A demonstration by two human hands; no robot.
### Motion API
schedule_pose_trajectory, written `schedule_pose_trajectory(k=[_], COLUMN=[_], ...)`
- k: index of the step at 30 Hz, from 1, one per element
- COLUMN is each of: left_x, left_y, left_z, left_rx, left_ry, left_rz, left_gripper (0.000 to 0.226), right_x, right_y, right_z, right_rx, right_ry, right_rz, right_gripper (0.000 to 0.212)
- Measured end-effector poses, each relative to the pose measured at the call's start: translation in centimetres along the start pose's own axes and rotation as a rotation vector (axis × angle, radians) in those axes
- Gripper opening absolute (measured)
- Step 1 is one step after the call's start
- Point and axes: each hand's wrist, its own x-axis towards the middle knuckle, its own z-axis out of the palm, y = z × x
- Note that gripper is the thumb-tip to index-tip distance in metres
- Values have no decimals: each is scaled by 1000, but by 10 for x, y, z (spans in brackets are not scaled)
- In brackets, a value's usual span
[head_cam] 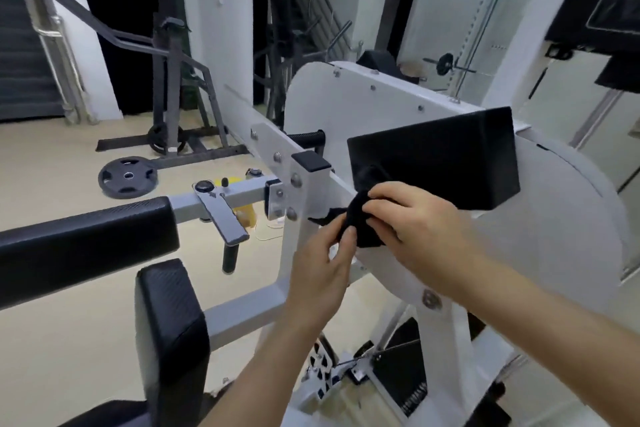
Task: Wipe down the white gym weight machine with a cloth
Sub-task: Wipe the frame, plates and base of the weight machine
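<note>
Our fingers (347,236) on both hands pinch the black cloth (360,224); our left hand (320,265) and right hand (419,218) hold it bunched up in front of the white machine (346,104), just below its black pad (436,156).

Your 2 bare forearms rise from the lower edge and the hands meet in the middle. Your left hand (323,263) comes in from below, its back toward you, thumb and fingers pinching the black cloth (360,224). Your right hand (415,218) comes in from the right, palm down, fingers curled over the same cloth.
</note>
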Motion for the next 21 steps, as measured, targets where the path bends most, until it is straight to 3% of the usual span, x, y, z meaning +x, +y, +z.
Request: schedule_pose_trajectory(k=[4, 9, 13, 16, 18, 21], left_x=[14, 30, 36, 29, 24, 19], left_y=[-23, -41, -50, -53, -53, -44], left_z=[7, 10, 3, 6, 8, 10], left_rx=[180, 163, 221, 235, 100, -142], left_ry=[208, 344, 397, 372, 375, 332], left_rz=[-55, -154, -265, -312, -292, -129], left_gripper=[21, 36, 28, 22, 18, 14], right_x=[36, 77, 57, 22, 14, 47], right_y=[-11, -21, -25, -29, -28, -24], right_z=[23, 46, 49, 38, 37, 38], right_rx=[-208, -201, -228, -345, -352, -305], right_ry=[-174, -122, -168, -89, -74, -118], right_rz=[99, 172, 206, 104, 13, 23], right_gripper=[20, 23, 38, 24, 11, 10])
